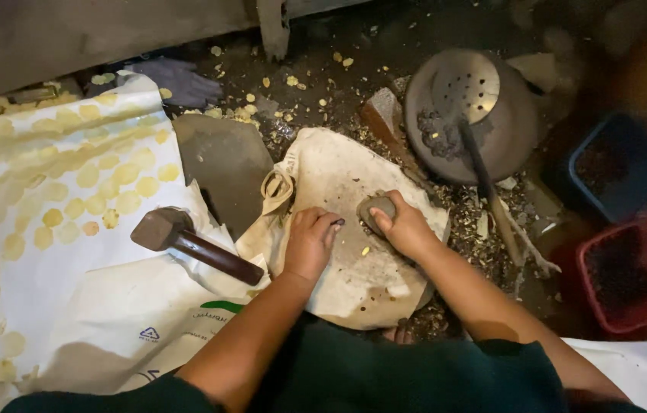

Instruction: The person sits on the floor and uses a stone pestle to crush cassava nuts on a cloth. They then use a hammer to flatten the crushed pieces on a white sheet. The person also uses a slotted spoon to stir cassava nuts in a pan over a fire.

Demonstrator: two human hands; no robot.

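My right hand (404, 227) is closed around a small grey stone (375, 209), pressing it down on a worn beige cloth (343, 172) spread over a flat base. My left hand (310, 239) rests on the same cloth just left of the stone, its fingertips pinching a small dark piece. A tiny yellow flake (365, 250) lies on the cloth between the two hands.
A wooden-handled hammer (190, 241) lies on a white sheet (48, 252) covered with several flat yellow discs. A perforated metal ladle (465, 88) rests in a round dark pan (511, 138). A blue tub (614, 164) and a red tub (629, 271) stand right. Husks litter the floor.
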